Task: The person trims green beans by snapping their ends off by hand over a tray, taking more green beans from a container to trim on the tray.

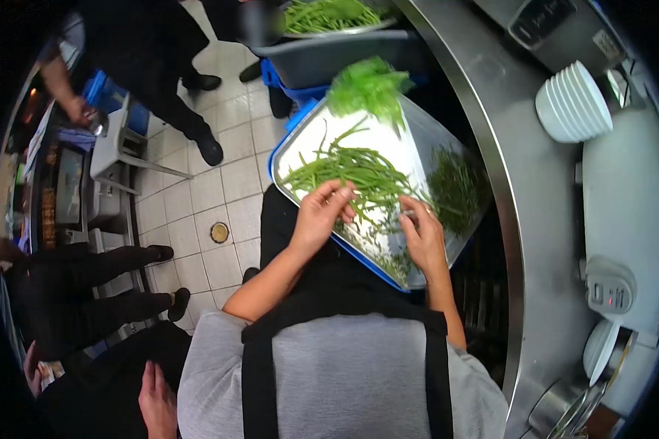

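Observation:
Long green beans (359, 172) lie in a loose pile on a white tray (311, 146) across my lap. At the near edge of the pile, my left hand (324, 214) is closed, thumb and fingers curled together on a green bean. My right hand (423, 233) is at the pile's right edge, its thumb and forefinger apart with nothing clearly between them. Small green scraps (392, 260) are scattered below the hands. To the right, a darker heap of thin green trimmings (454, 186) sits in a clear container. A crumpled green plastic bag (370, 91) rests at the tray's far end.
Beyond the tray, a bowl of green beans (329, 16) stands over a grey tub (337, 58). A steel counter (483, 66) curves along my right, with stacked white bowls (575, 102). People in dark clothes (154, 44) stand to the left, near a white stool (113, 150).

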Demonstrator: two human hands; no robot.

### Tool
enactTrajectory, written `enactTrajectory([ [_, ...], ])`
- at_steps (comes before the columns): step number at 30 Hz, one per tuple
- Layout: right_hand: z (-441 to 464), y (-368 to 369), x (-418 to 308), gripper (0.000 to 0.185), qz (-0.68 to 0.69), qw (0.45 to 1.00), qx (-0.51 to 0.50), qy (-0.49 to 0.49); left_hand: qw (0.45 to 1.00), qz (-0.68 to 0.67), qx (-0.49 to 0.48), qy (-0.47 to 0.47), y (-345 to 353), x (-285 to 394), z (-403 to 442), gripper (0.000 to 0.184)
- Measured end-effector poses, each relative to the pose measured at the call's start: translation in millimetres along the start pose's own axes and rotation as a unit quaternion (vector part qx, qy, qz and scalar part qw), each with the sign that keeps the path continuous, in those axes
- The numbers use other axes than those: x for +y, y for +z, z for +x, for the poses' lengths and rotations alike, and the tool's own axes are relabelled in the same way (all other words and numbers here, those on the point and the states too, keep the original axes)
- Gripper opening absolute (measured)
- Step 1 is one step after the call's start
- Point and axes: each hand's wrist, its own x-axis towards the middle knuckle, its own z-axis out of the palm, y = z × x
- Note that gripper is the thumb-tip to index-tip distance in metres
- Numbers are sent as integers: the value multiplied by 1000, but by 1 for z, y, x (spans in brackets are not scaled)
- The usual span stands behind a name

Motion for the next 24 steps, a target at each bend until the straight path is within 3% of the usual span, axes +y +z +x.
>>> enactTrajectory([
  [5, -4, 23, -20, 30, 50, 995, -80, -23, 999, 24, -10, 39, 5, -6, -2, 21],
  [6, -4, 26, -22, 23, -1, 996, -58, -65, 998, 31, -12, 45, 7, -7, -4, 21],
  [9, -5, 27, -18, 15, -42, 995, -77, -39, 998, 15, 12, 52, 4, -9, -6, 20],
  [16, -16, 26, -4, 14, 9, 997, -68, -27, 998, -22, 0, 54, 2, -15, -11, 19],
  [20, -12, 25, 18, 15, 227, 962, -8, 149, 994, 22, -51, 94, 15, -3, -29, 19],
  [23, 11, 19, 41, 14, 170, 974, 61, 137, 986, 41, -17, 160, 9, 1, -26, 19],
  [24, 20, 19, 41, 12, 91, 989, 89, 79, 983, 73, 9, 170, 4, 2, -21, 20],
])
